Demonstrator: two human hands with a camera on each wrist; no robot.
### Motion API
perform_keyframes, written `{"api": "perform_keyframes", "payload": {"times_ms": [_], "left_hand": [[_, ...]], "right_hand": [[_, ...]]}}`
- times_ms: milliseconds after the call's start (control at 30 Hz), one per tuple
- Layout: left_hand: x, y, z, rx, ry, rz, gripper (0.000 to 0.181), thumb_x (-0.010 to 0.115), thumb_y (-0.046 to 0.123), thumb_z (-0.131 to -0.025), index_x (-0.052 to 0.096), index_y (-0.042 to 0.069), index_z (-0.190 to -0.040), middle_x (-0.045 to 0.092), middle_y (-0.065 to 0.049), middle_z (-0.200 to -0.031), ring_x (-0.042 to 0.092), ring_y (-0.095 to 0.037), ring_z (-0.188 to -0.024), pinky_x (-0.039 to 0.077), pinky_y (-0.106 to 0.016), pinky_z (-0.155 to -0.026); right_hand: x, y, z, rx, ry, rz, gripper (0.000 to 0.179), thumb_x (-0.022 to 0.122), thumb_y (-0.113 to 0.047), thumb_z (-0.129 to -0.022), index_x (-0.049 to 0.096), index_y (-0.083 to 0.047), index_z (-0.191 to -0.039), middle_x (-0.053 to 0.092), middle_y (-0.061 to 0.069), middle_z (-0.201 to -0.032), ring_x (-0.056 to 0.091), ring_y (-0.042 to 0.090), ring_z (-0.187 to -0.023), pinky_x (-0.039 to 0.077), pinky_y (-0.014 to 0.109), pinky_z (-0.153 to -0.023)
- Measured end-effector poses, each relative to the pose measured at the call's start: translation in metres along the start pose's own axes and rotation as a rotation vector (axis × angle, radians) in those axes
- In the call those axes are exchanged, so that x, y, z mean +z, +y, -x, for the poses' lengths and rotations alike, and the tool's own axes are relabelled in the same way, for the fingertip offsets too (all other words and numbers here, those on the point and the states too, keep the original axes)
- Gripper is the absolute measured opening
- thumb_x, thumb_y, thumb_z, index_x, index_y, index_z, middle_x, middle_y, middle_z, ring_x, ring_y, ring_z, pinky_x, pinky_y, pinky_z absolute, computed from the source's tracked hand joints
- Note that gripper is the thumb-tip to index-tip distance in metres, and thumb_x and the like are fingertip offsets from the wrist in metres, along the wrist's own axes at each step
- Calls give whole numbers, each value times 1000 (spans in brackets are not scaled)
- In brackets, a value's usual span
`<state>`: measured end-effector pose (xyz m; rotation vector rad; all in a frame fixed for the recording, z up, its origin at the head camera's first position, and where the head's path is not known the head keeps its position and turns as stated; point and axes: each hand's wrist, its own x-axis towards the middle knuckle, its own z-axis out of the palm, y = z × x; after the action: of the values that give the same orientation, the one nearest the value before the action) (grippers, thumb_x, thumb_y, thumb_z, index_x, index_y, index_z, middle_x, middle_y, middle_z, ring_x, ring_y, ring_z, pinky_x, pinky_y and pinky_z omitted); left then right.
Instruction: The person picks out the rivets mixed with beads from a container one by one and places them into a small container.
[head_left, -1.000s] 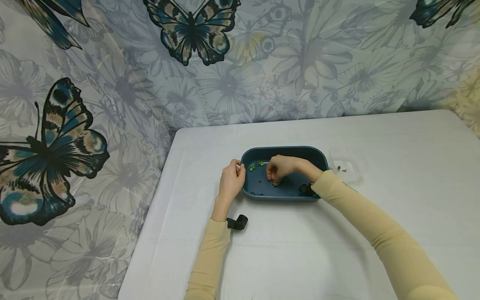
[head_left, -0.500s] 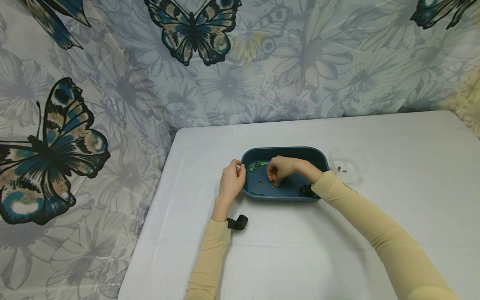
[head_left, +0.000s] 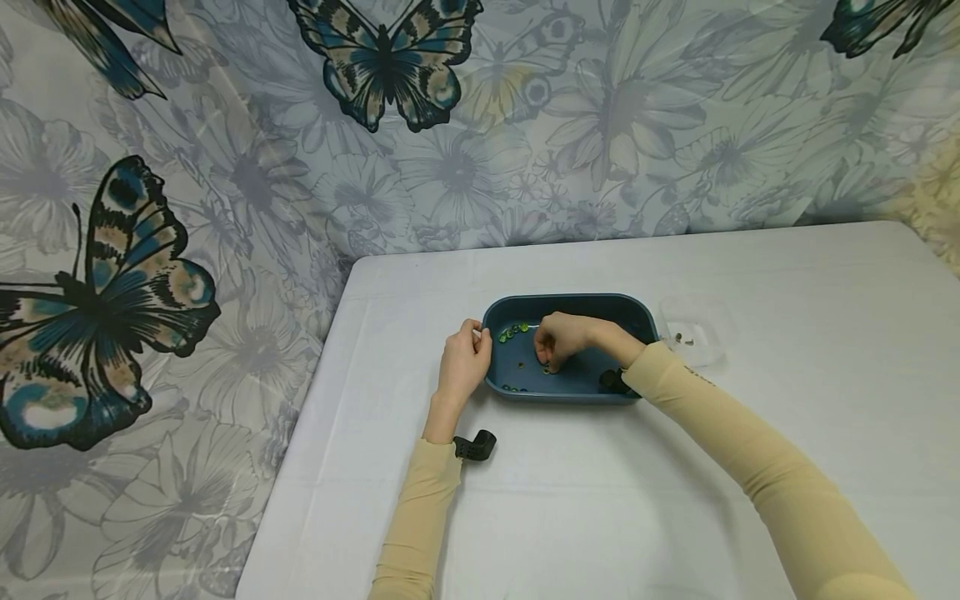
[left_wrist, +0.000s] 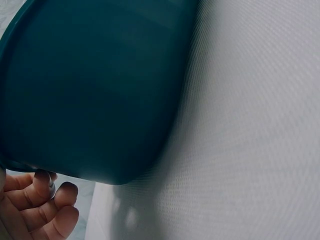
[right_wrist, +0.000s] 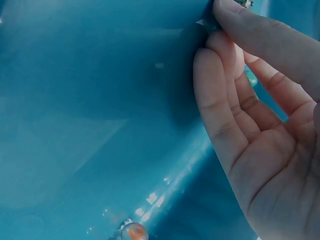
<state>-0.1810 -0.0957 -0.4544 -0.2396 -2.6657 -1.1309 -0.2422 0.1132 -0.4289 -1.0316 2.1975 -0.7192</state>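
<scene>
A dark blue rectangular basin (head_left: 577, 400) stands on the white table. At its left end my left hand (head_left: 463, 358) holds the rim, fingers curled against it; the left wrist view shows these fingers (left_wrist: 42, 200) under the basin's end wall (left_wrist: 100, 90). Inside the basin, my right hand (head_left: 566, 337) reaches down to the floor with bent fingers, pinching a small gold-green piece (head_left: 547, 370). Its thumb and fingers largely hide that piece. Green glass marbles (head_left: 513, 332) lie along the far left side. An orange-and-clear marble (right_wrist: 135, 231) shows in the right wrist view.
A clear plastic container (head_left: 693, 350) with a few small pieces (head_left: 679, 337) stands right of the basin. More small dark green pieces (head_left: 513, 387) lie near the basin's front left corner. One tiny piece (head_left: 521, 365) sits left of the right hand. A flowered butterfly curtain (head_left: 450, 183) hangs behind.
Both hands stay almost in place. The right fingertips shift very slightly over the small piece on the basin floor.
</scene>
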Motion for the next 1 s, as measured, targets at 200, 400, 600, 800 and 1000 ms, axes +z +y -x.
{"api": "perform_keyframes", "payload": {"times_ms": [200, 400, 600, 800, 1000], "left_hand": [[-1, 1, 0, -1, 0, -1, 20, 49, 15, -94, 58, -2, -99, 43, 1, -54, 39, -10, -44, 34, -24, -45], [-1, 1, 0, 0, 5, -6, 19, 50, 15, -94, 59, -1, -99, 43, 2, -54, 40, -11, -44, 34, -24, -46], [0, 0, 0, -3, 2, -10, 20, 49, 15, -94, 59, -1, -99, 44, 2, -54, 40, -10, -45, 35, -24, -46], [0, 1, 1, -5, 4, -4, 20, 50, 15, -94, 59, -2, -99, 44, 2, -54, 40, -10, -45, 35, -24, -46], [-1, 2, 1, -11, -4, -2, 20, 49, 15, -95, 58, -2, -100, 44, 1, -54, 40, -10, -45, 34, -24, -46]], "right_hand": [[-1, -1, 0, 12, -5, 5, 10, 73, 2, -73, 64, -2, -76, 58, 0, -70, 51, 11, -62, 45, 26, -59], [-2, 0, 2, 18, -14, -3, 9, 73, 2, -74, 65, -2, -76, 58, -1, -69, 51, 10, -62, 44, 25, -59], [-3, 2, 4, -11, -9, 0, 9, 71, 3, -74, 64, -1, -76, 59, 1, -71, 52, 11, -63, 45, 26, -59], [-4, 2, 5, -9, -6, -4, 9, 71, 4, -74, 65, -1, -77, 59, 1, -72, 52, 11, -63, 45, 26, -59], [-4, 3, 5, -1, 2, -2, 9, 71, 3, -74, 65, -2, -77, 59, -1, -71, 52, 11, -63, 45, 26, -59]]}}
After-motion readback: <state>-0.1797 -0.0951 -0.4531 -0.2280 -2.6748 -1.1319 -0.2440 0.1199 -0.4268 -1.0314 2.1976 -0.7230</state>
